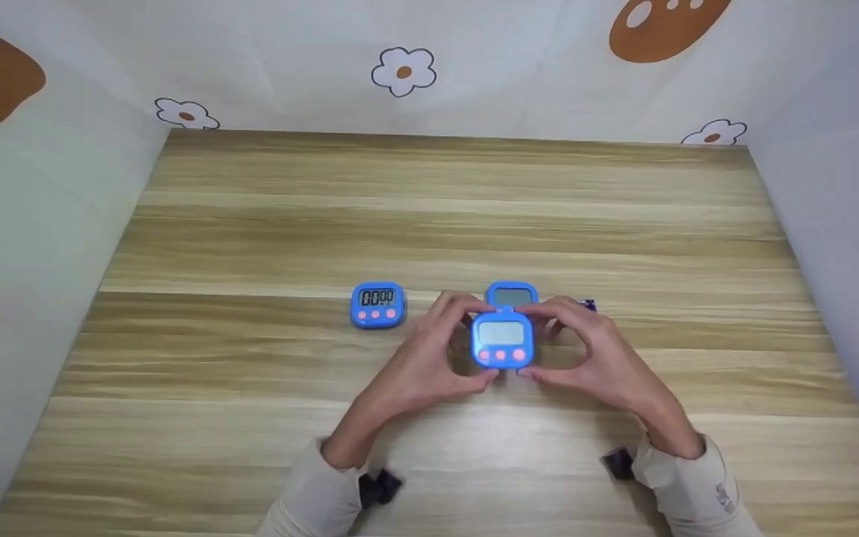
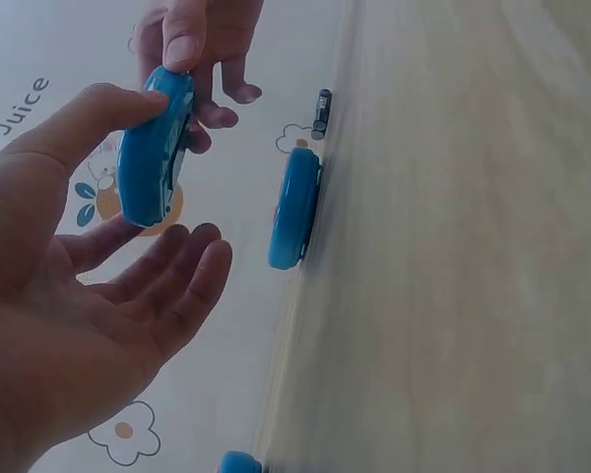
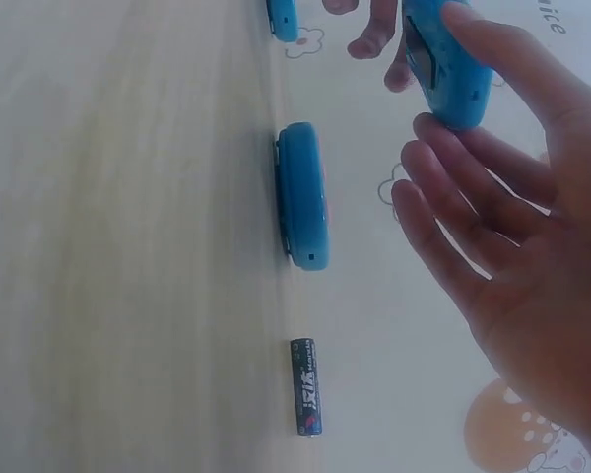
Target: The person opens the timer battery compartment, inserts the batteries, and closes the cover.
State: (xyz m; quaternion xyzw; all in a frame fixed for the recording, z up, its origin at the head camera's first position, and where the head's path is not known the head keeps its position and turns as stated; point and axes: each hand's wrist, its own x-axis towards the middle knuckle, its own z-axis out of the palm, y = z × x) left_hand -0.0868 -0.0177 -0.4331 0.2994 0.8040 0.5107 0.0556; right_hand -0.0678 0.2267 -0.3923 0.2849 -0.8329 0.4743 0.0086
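Note:
A blue digital timer (image 1: 501,341) with a blank screen and pink buttons is held above the table between both hands. My left hand (image 1: 429,354) pinches its left side, thumb at the lower edge and index finger at the top. On the opposite side my right hand (image 1: 597,358) grips it the same way. Behind it a second blue timer (image 1: 513,295), its screen blank, lies on the table, partly covered by the held one. Both wrist views show the held timer (image 2: 156,148) edge-on, raised off the surface, the other fingers of each hand spread below it.
Left of the hands lies a third blue timer (image 1: 377,305), its display reading zeros. A dark battery (image 3: 305,387) lies on the wooden table (image 1: 250,418), mostly hidden by the right hand in the head view. Pale patterned walls (image 1: 288,67) enclose the table's back and sides.

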